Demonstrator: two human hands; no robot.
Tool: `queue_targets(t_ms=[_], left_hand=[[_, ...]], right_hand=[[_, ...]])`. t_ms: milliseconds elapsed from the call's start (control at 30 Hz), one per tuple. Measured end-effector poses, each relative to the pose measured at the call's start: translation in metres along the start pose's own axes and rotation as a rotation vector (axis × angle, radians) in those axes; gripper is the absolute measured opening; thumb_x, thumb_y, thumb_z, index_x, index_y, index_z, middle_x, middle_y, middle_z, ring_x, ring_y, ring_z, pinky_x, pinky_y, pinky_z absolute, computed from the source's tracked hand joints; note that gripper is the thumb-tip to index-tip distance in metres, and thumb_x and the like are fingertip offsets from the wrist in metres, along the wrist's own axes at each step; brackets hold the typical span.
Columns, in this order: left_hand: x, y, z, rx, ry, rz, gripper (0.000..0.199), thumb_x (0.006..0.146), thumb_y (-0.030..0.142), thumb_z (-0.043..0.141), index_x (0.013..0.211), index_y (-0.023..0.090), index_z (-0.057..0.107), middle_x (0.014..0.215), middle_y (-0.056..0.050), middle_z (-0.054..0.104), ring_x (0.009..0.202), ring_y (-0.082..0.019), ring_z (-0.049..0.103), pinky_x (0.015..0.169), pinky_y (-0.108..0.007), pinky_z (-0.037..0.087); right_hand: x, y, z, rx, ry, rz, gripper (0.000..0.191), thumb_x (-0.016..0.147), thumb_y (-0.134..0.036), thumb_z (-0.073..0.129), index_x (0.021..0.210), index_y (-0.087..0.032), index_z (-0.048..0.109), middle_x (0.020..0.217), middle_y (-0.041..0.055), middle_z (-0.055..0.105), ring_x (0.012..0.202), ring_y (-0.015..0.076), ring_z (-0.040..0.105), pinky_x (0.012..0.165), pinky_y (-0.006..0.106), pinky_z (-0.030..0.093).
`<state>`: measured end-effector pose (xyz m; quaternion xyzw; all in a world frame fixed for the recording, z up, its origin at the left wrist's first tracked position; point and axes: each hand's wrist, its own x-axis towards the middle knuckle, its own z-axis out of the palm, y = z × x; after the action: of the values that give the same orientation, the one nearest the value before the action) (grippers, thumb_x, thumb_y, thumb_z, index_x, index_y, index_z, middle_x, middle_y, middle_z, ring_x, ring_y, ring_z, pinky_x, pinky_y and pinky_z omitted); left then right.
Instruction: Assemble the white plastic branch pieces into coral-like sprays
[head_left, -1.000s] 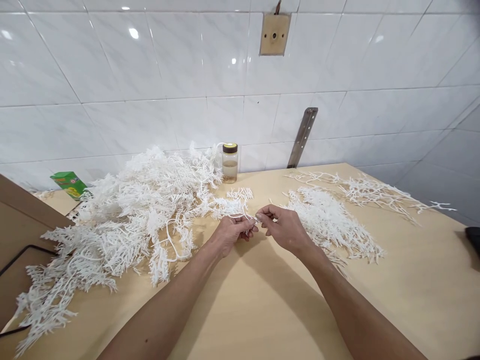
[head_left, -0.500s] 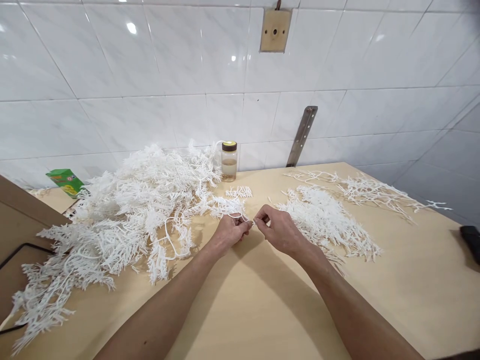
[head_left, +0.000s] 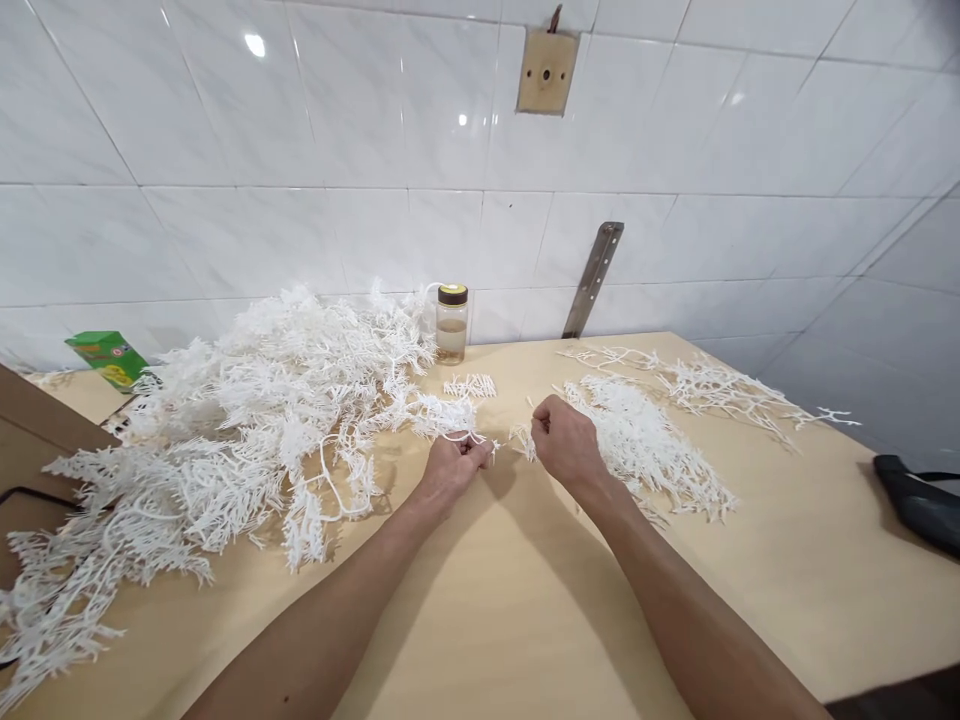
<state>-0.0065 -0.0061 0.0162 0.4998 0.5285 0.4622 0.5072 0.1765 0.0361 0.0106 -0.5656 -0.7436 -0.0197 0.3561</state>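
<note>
Left of the clear, dark-lidded jar [head_left: 451,335] spreads a tall heap of feathery white plastic-looking branches [head_left: 255,410]. Before the jar, your left hand [head_left: 454,468] pinches a thin white branched sprig [head_left: 491,446]. Right of the jar, your right hand [head_left: 566,440] is curled closed, contents hidden, beside a flat pile of feathery white pieces [head_left: 652,435].

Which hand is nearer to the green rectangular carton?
Left. The left hand is right of the carton, beyond the white, branching, plastic-looking heap; the right hand is farther right.

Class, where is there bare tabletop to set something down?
Bare: the tabletop between the left forearm and right forearm; also between the right forearm, the smaller white heap and the black object. Crowded: the left side, under the big white pile.
</note>
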Motion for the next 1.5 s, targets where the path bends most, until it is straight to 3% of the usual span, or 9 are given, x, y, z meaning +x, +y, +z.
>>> queue_targets(t_ms=[133,267,367,467,667,933,1133,1500], left_hand=[[-0.002,0.004,-0.003,-0.127,-0.059,-0.02,0.036,0.069,0.05,0.07,0.059,0.018,0.058,0.046,0.005,0.043,0.044,-0.008,0.035,0.045,-0.022,0.026],[-0.001,0.006,-0.005,-0.164,-0.063,-0.045,0.038,0.067,0.051,0.074,0.061,0.017,0.058,0.05,0.004,0.046,0.045,-0.007,0.037,0.042,-0.021,0.025],[0.001,0.004,-0.006,-0.19,-0.06,-0.062,0.039,0.067,0.052,0.074,0.062,0.016,0.059,0.056,0.002,0.051,0.045,-0.007,0.039,0.041,-0.022,0.026],[0.002,0.002,-0.006,-0.229,-0.061,-0.072,0.041,0.066,0.053,0.076,0.064,0.016,0.06,0.06,0.001,0.055,0.046,-0.006,0.039,0.041,-0.022,0.027],[0.002,0.002,-0.007,-0.273,-0.069,-0.065,0.042,0.064,0.055,0.077,0.067,0.015,0.063,0.073,-0.003,0.063,0.047,-0.005,0.041,0.041,-0.022,0.028],[0.003,0.004,-0.005,-0.377,-0.057,-0.103,0.035,0.061,0.044,0.081,0.068,0.014,0.065,0.073,-0.003,0.062,0.05,-0.006,0.044,0.043,-0.022,0.028],[0.003,0.005,-0.004,-0.434,-0.034,-0.127,0.037,0.057,0.043,0.083,0.068,0.014,0.064,0.07,-0.002,0.06,0.05,-0.006,0.044,0.043,-0.022,0.028],[0.002,0.004,-0.004,-0.367,-0.061,-0.118,0.033,0.06,0.04,0.081,0.066,0.014,0.063,0.064,0.0,0.057,0.05,-0.007,0.044,0.042,-0.021,0.028]], right_hand=[[-0.001,0.011,-0.011,-0.057,-0.025,0.019,0.02,0.075,-0.005,0.052,0.082,-0.02,0.061,0.09,0.0096,0.067,0.073,0.0203,0.059,0.063,0.031,0.04],[-0.003,-0.01,-0.021,0.272,-0.157,-0.046,0.02,0.083,-0.018,0.055,0.1,-0.022,0.065,0.107,0.0063,0.07,0.072,0.0166,0.063,0.066,0.031,0.047],[-0.004,-0.029,-0.022,0.431,-0.307,-0.052,0.023,0.087,-0.026,0.055,0.106,-0.024,0.067,0.103,0.0036,0.072,0.071,0.0154,0.064,0.064,0.029,0.049],[-0.006,-0.037,-0.022,0.475,-0.386,0.0,0.019,0.087,-0.029,0.056,0.099,-0.025,0.07,0.088,0.0011,0.074,0.067,0.0152,0.063,0.062,0.028,0.048],[-0.009,-0.039,-0.018,0.514,-0.242,0.049,0.015,0.087,-0.035,0.058,0.083,-0.023,0.067,0.073,0.0004,0.07,0.062,0.0156,0.062,0.062,0.029,0.049],[-0.013,-0.043,-0.012,0.417,-0.018,-0.177,0.011,0.093,-0.028,0.053,0.093,-0.022,0.063,0.097,0.0069,0.065,0.069,0.0151,0.06,0.066,0.029,0.051],[-0.013,-0.045,-0.013,0.432,-0.024,-0.224,0.016,0.095,-0.028,0.049,0.091,-0.023,0.064,0.097,0.0073,0.064,0.075,0.0165,0.06,0.068,0.03,0.052],[-0.014,-0.043,-0.001,0.397,-0.084,-0.105,0.014,0.092,-0.02,0.049,0.083,-0.019,0.06,0.084,0.006,0.064,0.076,0.0172,0.059,0.07,0.029,0.047]])
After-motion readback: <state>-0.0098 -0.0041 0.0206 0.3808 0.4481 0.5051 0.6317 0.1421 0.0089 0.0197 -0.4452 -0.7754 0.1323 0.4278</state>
